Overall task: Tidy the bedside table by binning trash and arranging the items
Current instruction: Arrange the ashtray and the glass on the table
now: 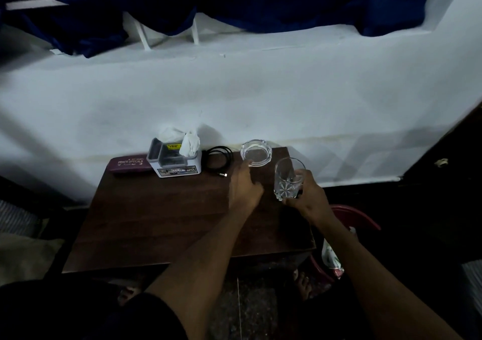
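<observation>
A dark wooden bedside table (156, 217) stands against a white wall. My right hand (305, 196) grips a clear drinking glass (287, 177), held upright just above the table's right back corner. My left hand (243, 185) reaches to the near rim of a clear glass ashtray (256, 153) at the back, its fingertips touching it. Along the back edge lie a coiled black cable (218, 158), a white organiser box (174, 160) stuffed with white tissue, and a maroon spectacle case (130, 165).
A red bin (365, 221) with a wrapper in it stands on the floor to the right of the table. My bare feet show under the table's front edge. Bedding lies at the left. A dark door frame rises at the right.
</observation>
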`<state>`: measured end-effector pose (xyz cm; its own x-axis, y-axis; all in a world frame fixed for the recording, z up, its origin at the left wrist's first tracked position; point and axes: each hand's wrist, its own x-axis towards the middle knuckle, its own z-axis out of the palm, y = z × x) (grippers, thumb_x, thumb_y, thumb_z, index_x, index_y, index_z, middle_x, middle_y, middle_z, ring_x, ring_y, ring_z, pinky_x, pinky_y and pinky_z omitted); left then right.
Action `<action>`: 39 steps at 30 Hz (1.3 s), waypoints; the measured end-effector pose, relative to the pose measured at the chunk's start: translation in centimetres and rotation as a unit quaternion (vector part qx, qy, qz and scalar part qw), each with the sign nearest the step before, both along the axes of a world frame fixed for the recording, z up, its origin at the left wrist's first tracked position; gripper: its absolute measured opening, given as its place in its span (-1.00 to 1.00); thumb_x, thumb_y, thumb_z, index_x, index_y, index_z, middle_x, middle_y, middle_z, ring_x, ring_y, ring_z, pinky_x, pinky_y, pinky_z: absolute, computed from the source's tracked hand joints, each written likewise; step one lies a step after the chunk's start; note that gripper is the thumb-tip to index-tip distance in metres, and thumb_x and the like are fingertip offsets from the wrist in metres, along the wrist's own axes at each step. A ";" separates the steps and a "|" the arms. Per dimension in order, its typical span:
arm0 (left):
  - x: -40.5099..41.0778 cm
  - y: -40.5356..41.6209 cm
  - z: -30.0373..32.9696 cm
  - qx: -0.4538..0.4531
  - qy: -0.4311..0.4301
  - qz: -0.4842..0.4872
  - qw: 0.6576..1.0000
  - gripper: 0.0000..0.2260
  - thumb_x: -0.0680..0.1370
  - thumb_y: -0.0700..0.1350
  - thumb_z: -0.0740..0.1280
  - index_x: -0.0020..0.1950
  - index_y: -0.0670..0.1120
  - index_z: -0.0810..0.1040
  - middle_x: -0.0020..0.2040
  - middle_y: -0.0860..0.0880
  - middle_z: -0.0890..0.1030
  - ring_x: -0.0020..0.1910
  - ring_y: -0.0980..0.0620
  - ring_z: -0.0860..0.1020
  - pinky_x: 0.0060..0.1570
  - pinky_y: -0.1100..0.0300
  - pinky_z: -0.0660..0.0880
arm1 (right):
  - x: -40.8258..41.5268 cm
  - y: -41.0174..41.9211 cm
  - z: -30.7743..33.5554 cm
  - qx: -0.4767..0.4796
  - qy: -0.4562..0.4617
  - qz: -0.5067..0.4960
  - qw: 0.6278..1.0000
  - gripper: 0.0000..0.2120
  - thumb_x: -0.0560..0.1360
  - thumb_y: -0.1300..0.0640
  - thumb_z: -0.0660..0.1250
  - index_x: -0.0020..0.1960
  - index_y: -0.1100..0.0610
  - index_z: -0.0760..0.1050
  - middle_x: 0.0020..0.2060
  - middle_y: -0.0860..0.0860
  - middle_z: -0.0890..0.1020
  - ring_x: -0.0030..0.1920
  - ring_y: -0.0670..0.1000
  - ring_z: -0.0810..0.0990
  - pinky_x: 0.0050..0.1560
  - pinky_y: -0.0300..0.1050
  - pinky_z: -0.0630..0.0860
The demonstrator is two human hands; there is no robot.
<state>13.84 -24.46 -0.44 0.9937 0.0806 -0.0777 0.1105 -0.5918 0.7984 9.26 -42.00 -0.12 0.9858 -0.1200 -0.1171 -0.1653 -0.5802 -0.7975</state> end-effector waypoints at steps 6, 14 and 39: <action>2.8 1.3 0.3 0.139 -0.056 -0.001 0.989 -0.46 0.54 -0.27 0.46 0.51 -0.07 0.48 0.44 -0.17 0.42 0.44 -0.20 0.46 0.40 -0.09 0.48 | 0.2 0.3 0.7 -0.016 -0.017 -0.008 1.000 -0.28 0.38 0.23 0.62 0.43 0.22 0.35 0.25 0.16 0.64 0.20 0.16 0.63 0.11 -0.10 0.49; 5.5 0.6 -0.8 0.273 -0.098 -0.061 0.955 -0.63 0.52 -0.31 0.39 0.30 -0.05 0.66 0.37 -0.10 0.47 0.41 -0.16 0.43 0.39 -0.18 0.43 | 1.0 -3.6 3.8 -0.128 0.011 -0.069 0.989 -0.35 0.38 0.47 0.36 0.45 0.29 0.33 0.20 0.33 0.59 0.09 0.29 0.65 -0.04 -0.06 0.47; 8.3 0.4 -2.5 -0.002 -0.093 -0.044 0.995 -0.43 0.30 -0.04 0.67 0.26 -0.05 0.59 0.16 -0.01 0.71 0.16 -0.07 0.67 0.16 0.02 0.60 | 15.9 -1.3 0.4 -0.058 0.019 0.183 0.981 -0.17 0.30 0.32 0.69 0.49 0.27 0.43 0.31 0.24 0.58 0.23 0.20 0.65 0.30 0.07 0.62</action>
